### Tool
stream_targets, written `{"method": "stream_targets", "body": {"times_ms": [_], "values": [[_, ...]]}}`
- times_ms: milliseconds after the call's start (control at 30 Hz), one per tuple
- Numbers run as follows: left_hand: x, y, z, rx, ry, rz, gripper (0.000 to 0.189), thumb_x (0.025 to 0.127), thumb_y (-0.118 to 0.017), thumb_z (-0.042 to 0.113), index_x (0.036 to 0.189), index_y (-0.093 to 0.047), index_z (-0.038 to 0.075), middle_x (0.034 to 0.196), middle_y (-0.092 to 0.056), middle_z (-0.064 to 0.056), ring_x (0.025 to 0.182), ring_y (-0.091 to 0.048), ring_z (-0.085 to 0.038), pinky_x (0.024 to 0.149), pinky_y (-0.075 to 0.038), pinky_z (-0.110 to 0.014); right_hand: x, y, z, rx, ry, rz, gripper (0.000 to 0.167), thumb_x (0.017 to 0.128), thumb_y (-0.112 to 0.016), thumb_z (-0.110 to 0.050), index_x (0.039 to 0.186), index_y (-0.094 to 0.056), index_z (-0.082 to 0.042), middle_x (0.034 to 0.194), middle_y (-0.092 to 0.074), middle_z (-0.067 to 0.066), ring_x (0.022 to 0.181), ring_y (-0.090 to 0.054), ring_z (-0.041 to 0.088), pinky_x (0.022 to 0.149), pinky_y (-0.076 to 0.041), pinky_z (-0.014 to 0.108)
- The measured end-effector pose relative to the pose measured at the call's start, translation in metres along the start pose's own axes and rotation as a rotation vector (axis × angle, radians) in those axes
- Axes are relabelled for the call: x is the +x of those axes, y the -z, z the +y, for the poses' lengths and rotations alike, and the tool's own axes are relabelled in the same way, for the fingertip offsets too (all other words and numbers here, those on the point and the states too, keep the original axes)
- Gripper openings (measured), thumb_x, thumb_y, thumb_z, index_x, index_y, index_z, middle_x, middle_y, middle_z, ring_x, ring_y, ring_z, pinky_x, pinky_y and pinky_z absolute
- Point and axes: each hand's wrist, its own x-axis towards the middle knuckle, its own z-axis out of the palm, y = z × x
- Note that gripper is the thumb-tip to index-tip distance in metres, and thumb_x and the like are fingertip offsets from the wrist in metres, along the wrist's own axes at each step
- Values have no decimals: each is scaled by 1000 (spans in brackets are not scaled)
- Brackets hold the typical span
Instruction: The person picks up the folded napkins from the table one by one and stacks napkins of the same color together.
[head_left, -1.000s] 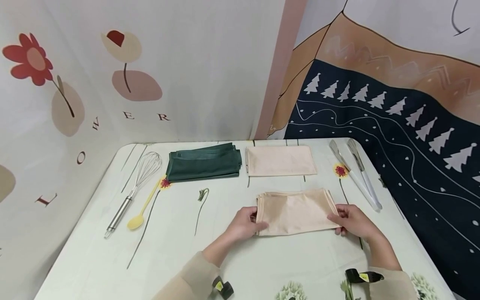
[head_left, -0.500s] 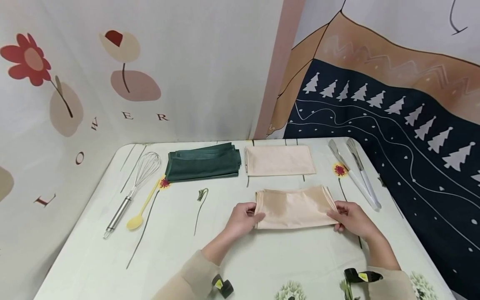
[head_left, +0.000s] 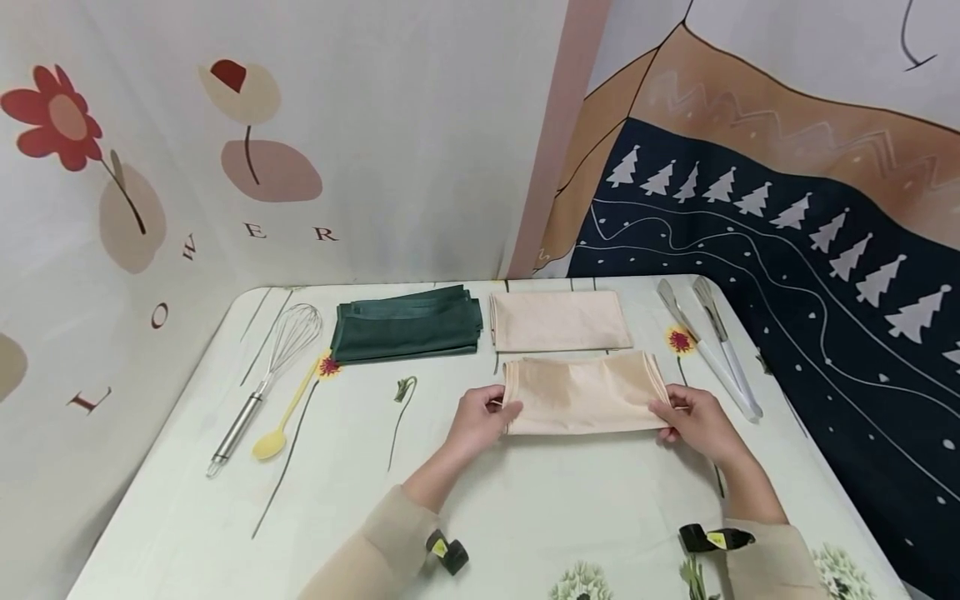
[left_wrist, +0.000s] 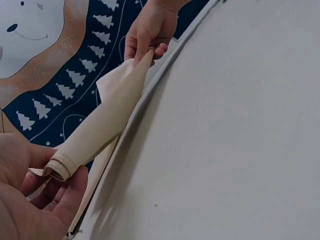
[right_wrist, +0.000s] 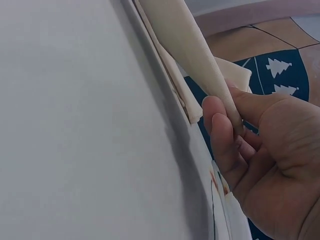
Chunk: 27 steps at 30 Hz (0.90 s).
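Note:
A folded beige cloth [head_left: 585, 396] is held between both hands, raised over the table with a shadow beneath it. My left hand [head_left: 480, 421] pinches its left end, thumb on the near face and fingers behind. At the other end my right hand [head_left: 697, 421] grips the cloth the same way. The left wrist view shows the cloth's layered, rolled-looking edge [left_wrist: 62, 167] between thumb and fingers. Just behind it on the table lies a second folded pale pink cloth [head_left: 561, 321], and left of that a folded dark green cloth [head_left: 408, 325].
On the left side of the table [head_left: 585, 500] lie a metal whisk [head_left: 262, 387] and a yellow spoon [head_left: 285, 408]. Two metal utensils with white handles [head_left: 720, 358] lie at the right. Printed curtains [head_left: 405, 167] hang behind the table.
Both hands have carried the beige cloth away from the body, toward the pink cloth, and slightly left. The other things on the table stay where they were.

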Motion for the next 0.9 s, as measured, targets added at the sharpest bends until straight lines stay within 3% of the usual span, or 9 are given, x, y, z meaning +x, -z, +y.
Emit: {"method": "stream_targets", "body": {"times_ms": [333,633,900], "values": [[19,7,2,29,-2,55,17,94,-72,12,107,-76,2,86,-70,-6,74,-63,-12,62,-53,-26,15,-2,-7,-1,18,34,31,100,-67,-21,115,-65,7,81,-68,13,60,-67,17,55,-57,30],[34,12,-3,43,1,79,20,94,-72,13,110,-76,2,93,-71,-9,77,-67,-15,62,-54,-25,31,-8,-11,-86,37,103,31,99,-69,-30,110,-70,-1,85,-69,10,53,-63,19,44,-42,27],[45,16,5,45,17,104,22,95,-71,15,111,-76,2,92,-71,-9,78,-66,-16,63,-53,-26,44,-11,-9,-55,55,144,29,98,-69,-25,108,-70,2,82,-69,8,50,-62,17,42,-40,25]]}}
